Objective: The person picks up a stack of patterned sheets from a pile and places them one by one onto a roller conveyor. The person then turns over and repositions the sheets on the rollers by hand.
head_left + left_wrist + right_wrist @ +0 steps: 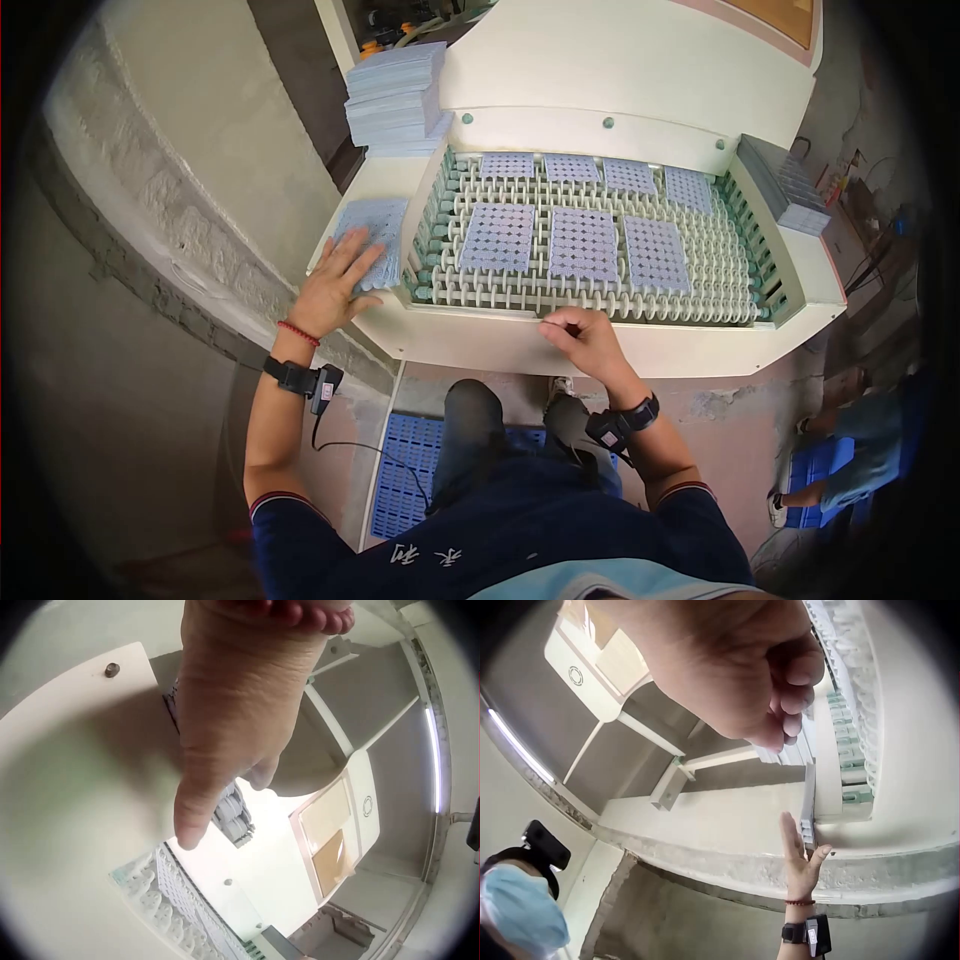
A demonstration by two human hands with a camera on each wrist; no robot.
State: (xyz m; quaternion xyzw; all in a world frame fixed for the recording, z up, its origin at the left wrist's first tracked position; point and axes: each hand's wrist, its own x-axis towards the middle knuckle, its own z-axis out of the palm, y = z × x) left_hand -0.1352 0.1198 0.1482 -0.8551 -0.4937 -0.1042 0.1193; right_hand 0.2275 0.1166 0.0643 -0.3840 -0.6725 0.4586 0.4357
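Observation:
My left hand [340,280] rests with spread fingers on a low stack of thin bluish panels [372,225] at the machine's left end. Those panels carry rows of small round shapes. My right hand [588,342] is at the front edge of the roller conveyor [600,300], its fingers loosely curled with nothing visible in them. In the right wrist view the fingers [799,675] bend toward the palm. On the rollers lie several similar panels; the nearest to my right hand is the middle front panel [583,245].
A taller stack of panels [395,95] stands at the back left. On the right ledge sits a grey slotted block [783,185]. The machine's white hood [620,60] rises behind the rollers. Blue plastic pallet [408,470] lies underfoot; another person's legs [850,450] show at right.

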